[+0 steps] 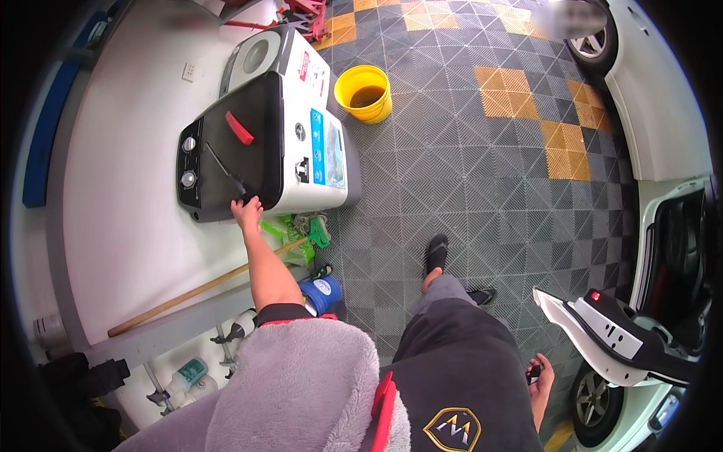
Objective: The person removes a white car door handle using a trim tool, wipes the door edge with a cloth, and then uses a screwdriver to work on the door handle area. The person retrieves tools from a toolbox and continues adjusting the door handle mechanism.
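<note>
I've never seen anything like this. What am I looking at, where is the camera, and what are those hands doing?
There's no robot here, just a person with two bare hands. The single picture comes from a wide fisheye camera on their head, looking down, so edges curve. The left hand is at the handle end of a slim dark tool; whether it grips it is unclear. That tool lies on the dark top of a washing machine, near a red strip. The right hand, low on the right, holds a small black object. A yellow bucket stands on the floor.
</note>
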A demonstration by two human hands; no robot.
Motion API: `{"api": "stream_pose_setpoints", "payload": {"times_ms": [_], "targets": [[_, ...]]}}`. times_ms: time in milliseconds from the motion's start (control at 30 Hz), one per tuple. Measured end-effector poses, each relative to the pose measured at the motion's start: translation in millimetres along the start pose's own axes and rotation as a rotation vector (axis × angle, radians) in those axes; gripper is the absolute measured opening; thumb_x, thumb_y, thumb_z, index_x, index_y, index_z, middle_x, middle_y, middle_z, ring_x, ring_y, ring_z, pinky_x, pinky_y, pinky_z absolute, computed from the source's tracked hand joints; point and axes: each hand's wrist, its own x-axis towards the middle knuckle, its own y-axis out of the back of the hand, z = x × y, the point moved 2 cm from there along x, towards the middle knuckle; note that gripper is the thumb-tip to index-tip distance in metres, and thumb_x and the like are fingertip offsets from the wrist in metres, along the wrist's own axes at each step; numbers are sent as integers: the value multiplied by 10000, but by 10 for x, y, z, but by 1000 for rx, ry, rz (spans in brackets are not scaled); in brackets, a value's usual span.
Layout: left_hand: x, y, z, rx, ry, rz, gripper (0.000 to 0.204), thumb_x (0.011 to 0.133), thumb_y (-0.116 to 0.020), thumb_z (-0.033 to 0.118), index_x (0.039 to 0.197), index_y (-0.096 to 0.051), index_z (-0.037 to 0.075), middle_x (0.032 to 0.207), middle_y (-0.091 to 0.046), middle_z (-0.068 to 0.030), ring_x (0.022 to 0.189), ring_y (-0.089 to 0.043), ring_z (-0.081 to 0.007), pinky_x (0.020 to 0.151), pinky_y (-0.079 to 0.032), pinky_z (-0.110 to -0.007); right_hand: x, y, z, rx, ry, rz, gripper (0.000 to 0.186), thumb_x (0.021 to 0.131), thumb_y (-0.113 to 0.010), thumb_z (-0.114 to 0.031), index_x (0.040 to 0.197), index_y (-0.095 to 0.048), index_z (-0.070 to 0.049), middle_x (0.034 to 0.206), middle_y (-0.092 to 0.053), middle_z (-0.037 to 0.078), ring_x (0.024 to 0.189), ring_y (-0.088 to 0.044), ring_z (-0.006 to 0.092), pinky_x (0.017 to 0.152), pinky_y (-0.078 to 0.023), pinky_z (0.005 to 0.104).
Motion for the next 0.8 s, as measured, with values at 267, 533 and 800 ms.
{"api": "stream_pose_setpoints", "payload": {"times_ms": [267, 533, 800], "targets": [[232, -530, -801, -107, 55, -145, 364, 938, -564, 150, 1240, -466, -27, 1072, -646, -232, 810, -661, -334, 650, -570, -433, -86, -26, 43, 109, 26, -7, 240, 894, -707, -207, 1050, -676, -28, 832, -656, 117, 607, -563, 198, 529, -468, 323], [-3704, -2282, -2326, 862, 92, -1104, 421, 912, -665, 188, 1308, -620, 53, 956, -698, -131, 690, -673, -230, 505, -523, -302, 87, 836, -139, 596, 335, 136, 246, 988, -556, -208, 1065, -624, 15, 793, -647, 111, 573, -613, 209, 483, -464, 356], [-8110, -2738, -876, 898, -802, -2110, 353, 966, -629, 228, 1231, -653, -4, 1031, -733, -166, 945, -712, -253, 869, -547, -360, 90, 1899, -1193, 788, 562, 89, 554, 994, -597, -500, 1205, -567, 11, 909, -668, 81, 591, -611, 146, 491, -478, 296]]}}
